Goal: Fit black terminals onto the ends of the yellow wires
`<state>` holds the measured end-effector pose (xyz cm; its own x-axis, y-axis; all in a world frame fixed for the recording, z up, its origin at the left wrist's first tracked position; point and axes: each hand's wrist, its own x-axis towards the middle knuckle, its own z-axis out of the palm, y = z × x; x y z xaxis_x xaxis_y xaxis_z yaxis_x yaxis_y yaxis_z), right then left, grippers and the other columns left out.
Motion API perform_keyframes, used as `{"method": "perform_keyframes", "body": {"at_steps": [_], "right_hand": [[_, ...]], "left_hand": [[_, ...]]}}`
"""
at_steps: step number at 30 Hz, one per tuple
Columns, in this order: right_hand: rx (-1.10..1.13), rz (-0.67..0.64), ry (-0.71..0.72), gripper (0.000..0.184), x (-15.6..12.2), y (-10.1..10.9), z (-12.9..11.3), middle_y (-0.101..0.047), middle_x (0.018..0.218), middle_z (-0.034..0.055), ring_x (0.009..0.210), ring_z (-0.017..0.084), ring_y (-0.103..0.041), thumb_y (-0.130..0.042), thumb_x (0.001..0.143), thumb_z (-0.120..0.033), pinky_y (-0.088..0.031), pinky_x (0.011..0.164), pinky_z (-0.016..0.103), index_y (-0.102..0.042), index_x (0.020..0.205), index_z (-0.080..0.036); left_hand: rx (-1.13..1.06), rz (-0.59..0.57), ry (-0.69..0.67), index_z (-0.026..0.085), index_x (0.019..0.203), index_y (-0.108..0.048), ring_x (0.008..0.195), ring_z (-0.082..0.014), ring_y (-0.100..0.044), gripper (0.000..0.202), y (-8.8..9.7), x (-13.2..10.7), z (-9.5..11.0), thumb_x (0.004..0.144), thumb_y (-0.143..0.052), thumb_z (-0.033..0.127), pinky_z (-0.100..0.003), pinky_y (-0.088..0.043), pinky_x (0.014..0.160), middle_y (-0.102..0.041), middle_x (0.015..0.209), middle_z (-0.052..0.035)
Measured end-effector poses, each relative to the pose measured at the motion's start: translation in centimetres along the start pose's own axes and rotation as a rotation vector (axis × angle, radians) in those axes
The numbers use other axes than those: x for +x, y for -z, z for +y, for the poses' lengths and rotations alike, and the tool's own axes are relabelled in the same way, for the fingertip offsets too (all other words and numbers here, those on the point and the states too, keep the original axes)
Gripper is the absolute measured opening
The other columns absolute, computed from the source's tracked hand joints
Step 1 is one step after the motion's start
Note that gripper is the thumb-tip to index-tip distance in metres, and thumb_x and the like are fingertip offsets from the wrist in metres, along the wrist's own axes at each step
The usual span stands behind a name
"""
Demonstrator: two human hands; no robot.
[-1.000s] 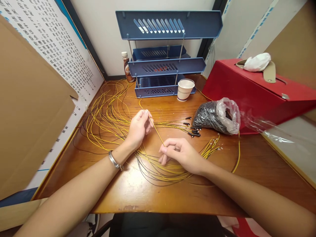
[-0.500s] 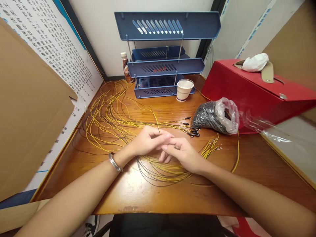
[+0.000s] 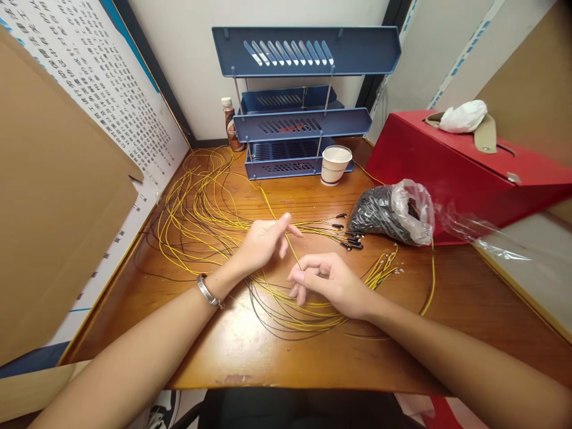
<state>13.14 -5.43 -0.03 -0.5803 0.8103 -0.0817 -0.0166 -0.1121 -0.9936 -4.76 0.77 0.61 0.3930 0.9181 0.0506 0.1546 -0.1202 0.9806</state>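
A thin yellow wire point(image 3: 292, 250) rises from between the thumb and forefinger of my right hand point(image 3: 330, 283), which pinches its end. The wire slants up and left past my left hand point(image 3: 266, 241). That hand's thumb and fingers are apart, with the wire running across the gap between them. Under both hands lie looped yellow and black wires point(image 3: 290, 304) on the wooden table. Their stripped-looking ends form a yellow bunch point(image 3: 378, 271) right of my right hand. Several black-sleeved ends point(image 3: 353, 241) lie just beyond my hands.
A plastic bag of small black parts point(image 3: 379, 211) slumps against a red box point(image 3: 429, 155) at the right. Behind stand a paper cup point(image 3: 335, 167), a blue tiered rack point(image 3: 299, 126) and a bottle point(image 3: 230, 122). Cardboard point(image 3: 58, 196) leans along the left side.
My hands were together at the fingertips; now they are apart. The left has loosened its fingers and lifted slightly, while the right keeps the wire, whose length now shows between them.
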Motion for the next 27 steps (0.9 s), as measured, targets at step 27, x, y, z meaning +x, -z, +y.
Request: {"method": "perform_keyframes", "body": {"at_steps": [27], "right_hand": [[-0.021, 0.052, -0.009, 0.032, 0.1, 0.0, 0.0, -0.070, 0.067, 0.0029, 0.054, 0.008, -0.060, -0.061, 0.093, -0.044, -0.051, 0.056, 0.021, -0.066, 0.090, -0.013]], "left_hand": [[0.192, -0.160, -0.100, 0.011, 0.066, -0.071, 0.044, -0.0081, -0.036, 0.063, -0.5, -1.3, 0.5, 0.101, -0.042, 0.054, -0.024, -0.030, 0.048, -0.041, 0.044, 0.0033]]}}
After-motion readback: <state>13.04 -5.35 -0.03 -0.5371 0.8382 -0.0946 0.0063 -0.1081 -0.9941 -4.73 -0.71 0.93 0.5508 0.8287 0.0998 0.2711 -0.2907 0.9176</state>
